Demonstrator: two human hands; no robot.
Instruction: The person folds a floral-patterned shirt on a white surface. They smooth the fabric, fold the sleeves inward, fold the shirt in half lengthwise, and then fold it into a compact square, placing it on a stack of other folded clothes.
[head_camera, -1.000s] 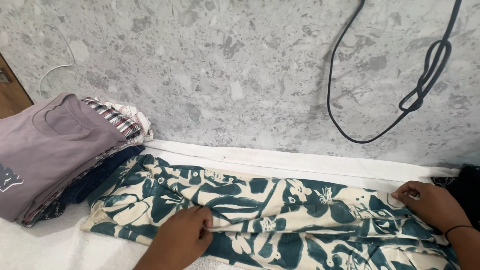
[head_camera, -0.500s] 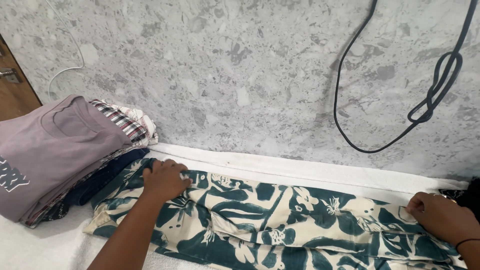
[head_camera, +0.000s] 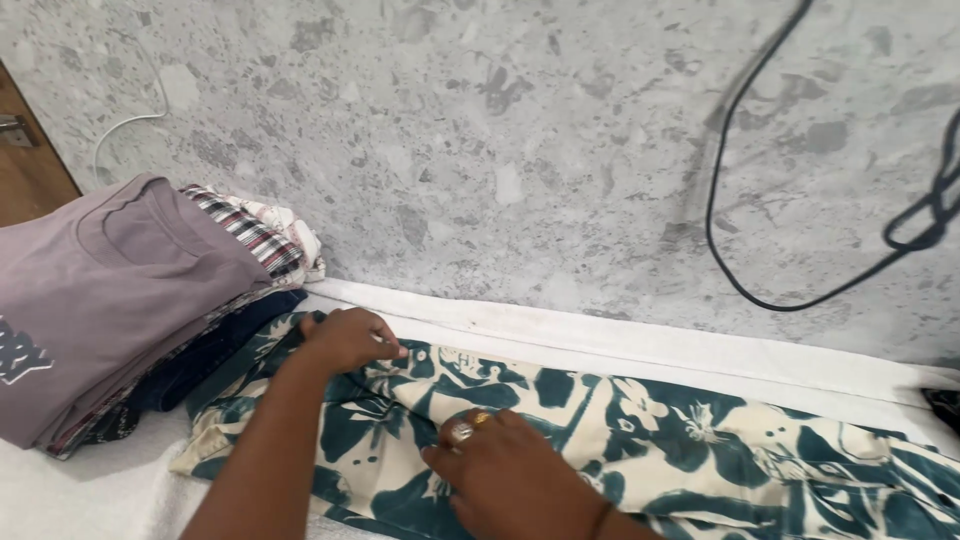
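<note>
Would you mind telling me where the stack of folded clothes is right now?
The stack of folded clothes sits at the left of the head view, against the grey wall, beside the floral garment.

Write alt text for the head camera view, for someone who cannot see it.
Two bare hands press on a teal-and-cream floral garment spread on a white surface: left hand near its far edge, right hand nearer. A stack of folded clothes sits left, against a grey speckled wall.
</note>
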